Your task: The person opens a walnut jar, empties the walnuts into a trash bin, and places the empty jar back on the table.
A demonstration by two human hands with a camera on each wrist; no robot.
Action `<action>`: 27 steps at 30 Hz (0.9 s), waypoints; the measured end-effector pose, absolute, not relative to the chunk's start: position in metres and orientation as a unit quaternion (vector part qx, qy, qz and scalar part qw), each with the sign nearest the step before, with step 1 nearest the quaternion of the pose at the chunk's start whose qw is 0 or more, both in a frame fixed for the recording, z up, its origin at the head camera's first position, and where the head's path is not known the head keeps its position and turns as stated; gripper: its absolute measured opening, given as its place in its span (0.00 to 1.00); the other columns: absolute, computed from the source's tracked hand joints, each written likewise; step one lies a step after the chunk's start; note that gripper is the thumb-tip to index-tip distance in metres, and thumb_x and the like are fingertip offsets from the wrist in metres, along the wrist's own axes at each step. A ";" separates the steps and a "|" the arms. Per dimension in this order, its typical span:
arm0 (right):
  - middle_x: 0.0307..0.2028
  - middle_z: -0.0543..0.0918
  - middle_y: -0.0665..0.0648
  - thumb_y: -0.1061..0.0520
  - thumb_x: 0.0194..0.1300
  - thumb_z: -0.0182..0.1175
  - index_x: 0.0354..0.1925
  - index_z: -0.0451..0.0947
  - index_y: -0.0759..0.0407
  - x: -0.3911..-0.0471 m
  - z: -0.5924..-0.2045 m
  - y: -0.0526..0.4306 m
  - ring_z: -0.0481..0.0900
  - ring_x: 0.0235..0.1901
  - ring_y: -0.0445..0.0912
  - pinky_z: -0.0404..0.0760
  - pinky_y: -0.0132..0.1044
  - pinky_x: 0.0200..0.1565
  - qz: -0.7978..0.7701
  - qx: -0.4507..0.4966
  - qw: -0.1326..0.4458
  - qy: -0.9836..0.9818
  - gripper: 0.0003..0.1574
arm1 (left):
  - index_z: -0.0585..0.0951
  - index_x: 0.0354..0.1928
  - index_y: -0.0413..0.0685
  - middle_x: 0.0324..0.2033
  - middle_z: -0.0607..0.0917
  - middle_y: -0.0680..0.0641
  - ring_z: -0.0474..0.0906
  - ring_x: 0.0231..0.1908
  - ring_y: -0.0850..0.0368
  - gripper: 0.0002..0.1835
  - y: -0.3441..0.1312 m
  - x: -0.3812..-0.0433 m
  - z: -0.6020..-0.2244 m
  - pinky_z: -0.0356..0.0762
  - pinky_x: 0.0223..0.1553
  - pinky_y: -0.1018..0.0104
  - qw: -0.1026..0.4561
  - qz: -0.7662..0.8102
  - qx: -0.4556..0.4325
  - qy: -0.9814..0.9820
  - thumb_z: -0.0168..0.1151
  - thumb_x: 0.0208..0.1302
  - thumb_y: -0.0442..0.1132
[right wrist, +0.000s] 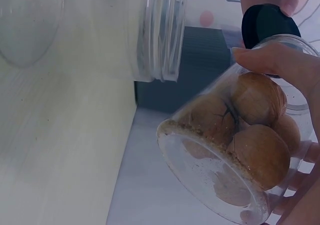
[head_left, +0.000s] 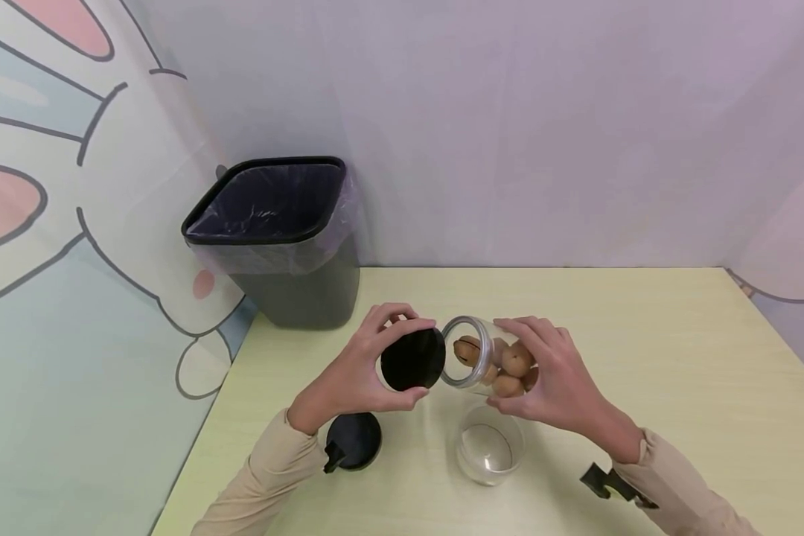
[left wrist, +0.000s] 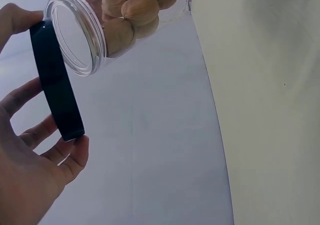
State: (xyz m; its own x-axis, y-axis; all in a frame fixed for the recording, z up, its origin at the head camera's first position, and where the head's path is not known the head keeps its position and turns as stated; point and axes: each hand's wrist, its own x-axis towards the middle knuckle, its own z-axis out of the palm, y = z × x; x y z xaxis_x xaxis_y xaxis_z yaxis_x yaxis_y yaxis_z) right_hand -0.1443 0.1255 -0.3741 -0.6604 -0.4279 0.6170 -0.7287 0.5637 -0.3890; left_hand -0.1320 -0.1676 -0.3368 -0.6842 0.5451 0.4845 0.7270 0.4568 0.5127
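My left hand [head_left: 365, 365] holds a round black lid [head_left: 412, 359] by its edge, thumb on one side and fingers on the other. Beside it, my right hand [head_left: 556, 372] grips a clear jar [right wrist: 215, 177] round its body. The jar lies tilted on its side in the air, its uncovered mouth facing the lid. Inside are several brown nuts in their shells, walnuts by their look [head_left: 516, 359], and brown crumbs cling near the base in the right wrist view. In the left wrist view the lid [left wrist: 57, 80] stands on edge close to the jar's rim.
A second clear jar [head_left: 489, 454], uncovered, stands on the pale table [head_left: 643, 335] below my hands. Another black lid [head_left: 355, 441] lies under my left wrist. At the back left is a grey bin [head_left: 308, 298] with a plastic liner. Fabric walls border the table.
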 end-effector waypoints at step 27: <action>0.47 0.76 0.54 0.45 0.21 0.80 0.56 0.73 0.57 -0.146 -0.373 0.126 0.70 0.45 0.45 0.62 0.48 0.43 0.325 0.343 0.233 -0.850 0.58 | 0.74 0.60 0.58 0.53 0.68 0.54 0.62 0.49 0.57 0.37 -0.188 -0.131 -0.366 0.67 0.47 0.58 0.125 -0.361 -0.330 -0.863 0.72 0.43 0.50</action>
